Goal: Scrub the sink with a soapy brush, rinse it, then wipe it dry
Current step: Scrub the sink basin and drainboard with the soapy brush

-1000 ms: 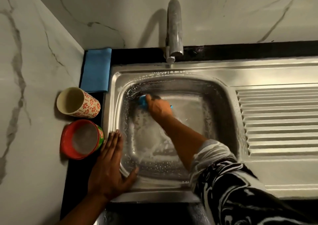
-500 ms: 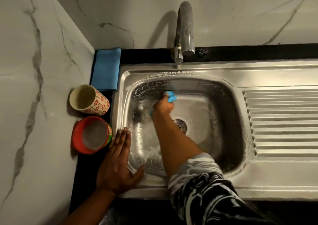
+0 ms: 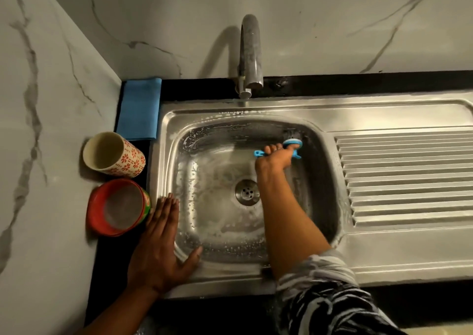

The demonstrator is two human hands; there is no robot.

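Shifted right along the back wall, curled fingers of the right hand (image 3: 275, 162) grip the blue brush (image 3: 293, 144) in the back-right corner of the soapy sink (image 3: 281, 112), while the left hand (image 3: 158, 252) lies flat, fingers straight, on its front-left rim.

— Where does the camera sit?
— On the person's head, looking steeply down on the sink (image 3: 281, 109), facing the back wall (image 3: 332, 27).
— How near?
— Close: the left hand (image 3: 158, 252) and right hand (image 3: 275, 161) reach in from the bottom edge.
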